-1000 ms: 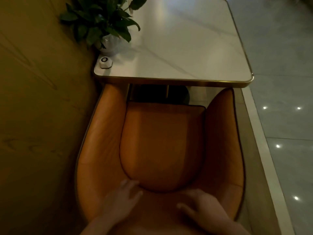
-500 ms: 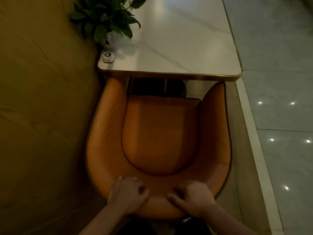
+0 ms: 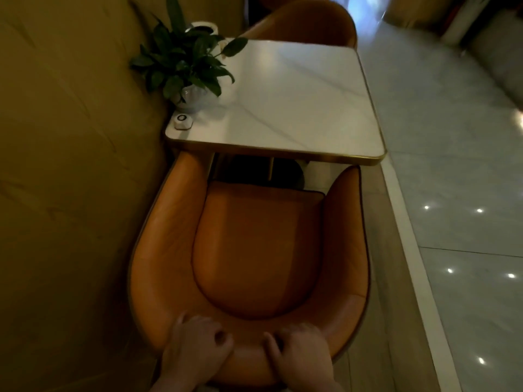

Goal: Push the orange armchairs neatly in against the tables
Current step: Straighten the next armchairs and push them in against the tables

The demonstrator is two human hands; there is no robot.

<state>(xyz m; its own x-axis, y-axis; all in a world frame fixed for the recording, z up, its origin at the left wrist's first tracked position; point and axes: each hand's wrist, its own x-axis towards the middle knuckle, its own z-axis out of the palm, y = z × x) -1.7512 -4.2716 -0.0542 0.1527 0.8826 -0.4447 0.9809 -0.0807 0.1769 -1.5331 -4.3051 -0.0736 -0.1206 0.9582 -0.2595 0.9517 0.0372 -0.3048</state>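
The orange armchair [image 3: 249,250] sits with its arm tips at the near edge of the white counter [image 3: 297,108], left tip just under it, and its front-to-back axis runs straight away from the person toward that edge. It is a smooth, curved shell with dark-piped seat cushion. Both grips, left hand [image 3: 195,349] and right hand [image 3: 300,355], are curled over the backrest rim side by side, equally near.

A leafy potted plant [image 3: 184,66] stands beside a small white call button [image 3: 183,121] against a wood-panelled wall [image 3: 70,165], near a glossy tiled floor [image 3: 467,222].
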